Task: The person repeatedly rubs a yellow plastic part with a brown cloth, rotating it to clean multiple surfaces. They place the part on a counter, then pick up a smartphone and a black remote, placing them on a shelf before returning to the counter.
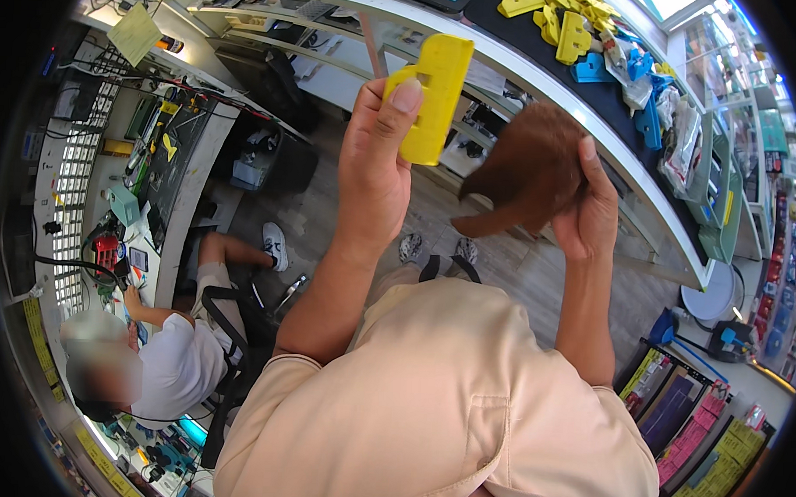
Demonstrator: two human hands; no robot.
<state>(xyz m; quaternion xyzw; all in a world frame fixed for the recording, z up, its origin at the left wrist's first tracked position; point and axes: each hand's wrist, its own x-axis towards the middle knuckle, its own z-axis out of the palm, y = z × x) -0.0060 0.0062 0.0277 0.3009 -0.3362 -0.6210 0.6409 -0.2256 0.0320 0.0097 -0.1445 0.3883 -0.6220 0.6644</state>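
Observation:
Raised in front of me, my left hand (384, 152) pinches a flat yellow plastic clip (440, 101) with the thumb across its notched side. My right hand (592, 203) holds a brown cloth (528, 165), smeared by motion, its loose end hanging toward the left. Cloth and clip are apart, with a gap between them. More yellow clips (574, 37) lie heaped on the dark mat at the far counter, beside blue clips (590, 69) of a similar shape.
The white counter edge (612, 151) curves across the far right, with clear plastic bags (682, 140) and a green tray (723, 216) on it. At the left a seated person (179, 363) works at a cluttered bench (186, 153). A black bin (283, 161) stands on the floor.

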